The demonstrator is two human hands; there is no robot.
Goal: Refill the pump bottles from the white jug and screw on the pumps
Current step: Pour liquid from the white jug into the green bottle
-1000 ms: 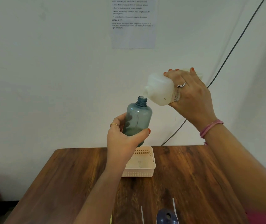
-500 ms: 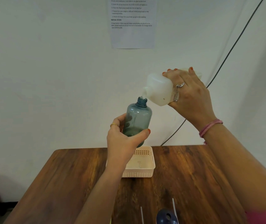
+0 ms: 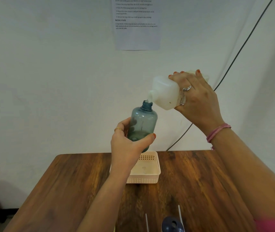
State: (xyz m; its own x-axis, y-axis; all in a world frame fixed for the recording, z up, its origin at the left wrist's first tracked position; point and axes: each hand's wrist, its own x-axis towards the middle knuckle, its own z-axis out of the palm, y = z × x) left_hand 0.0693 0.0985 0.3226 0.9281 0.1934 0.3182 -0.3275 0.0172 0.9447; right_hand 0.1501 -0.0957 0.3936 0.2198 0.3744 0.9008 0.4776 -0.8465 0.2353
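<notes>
The bottle (image 3: 142, 124) is see-through smoky blue-grey, and the jug (image 3: 166, 93) is milky white. The basket (image 3: 147, 173) is pale peach with a grid of small holes, on a table (image 3: 192, 186) of streaked dark and reddish brown wood grain. The bracelet (image 3: 217, 132) is pink, the fingernails orange-red.

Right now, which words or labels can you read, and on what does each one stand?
"INITIAL STATE": bold heading on the paper sheet taped to the wall.
Other lines on that sheet: too small and blurred to quote.
Label on the white jug, under the right hand: unreadable.
</notes>
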